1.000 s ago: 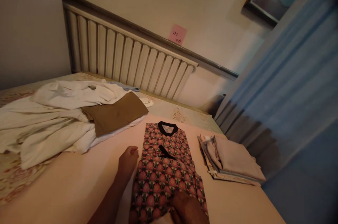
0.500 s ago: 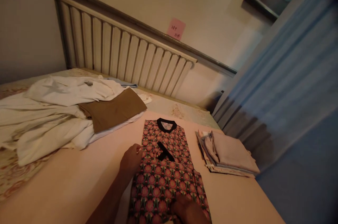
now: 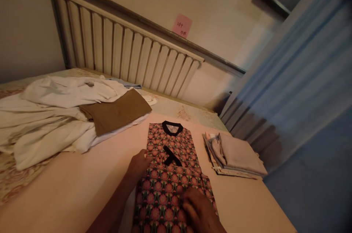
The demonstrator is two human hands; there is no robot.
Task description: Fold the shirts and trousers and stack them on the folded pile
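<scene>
A patterned shirt [image 3: 165, 192] with pink flowers on a dark ground and a black collar lies face up, folded narrow, on the pink sheet. Black trim bands cross its upper part. At its left edge, my left hand [image 3: 139, 163] is closed, its fingertips pinching the fabric beside the fold. Over the lower right of the shirt, my right hand [image 3: 198, 207] rests with loosely bent fingers, apart from each other and slightly blurred; it seems to touch the cloth without gripping it. The shirt's bottom runs out of view.
To the right sits a stack of folded clothes [image 3: 239, 154]. A loose heap of white clothes [image 3: 55, 123] lies on the left, with a folded brown garment [image 3: 118, 112] on it. Behind the bed stands a radiator [image 3: 126, 50]; a blue curtain [image 3: 288, 79] hangs at the right.
My right hand has moved slightly up over the lower shirt from near its bottom. The left hand stays at the left edge, its fingers a little further over the cloth.
</scene>
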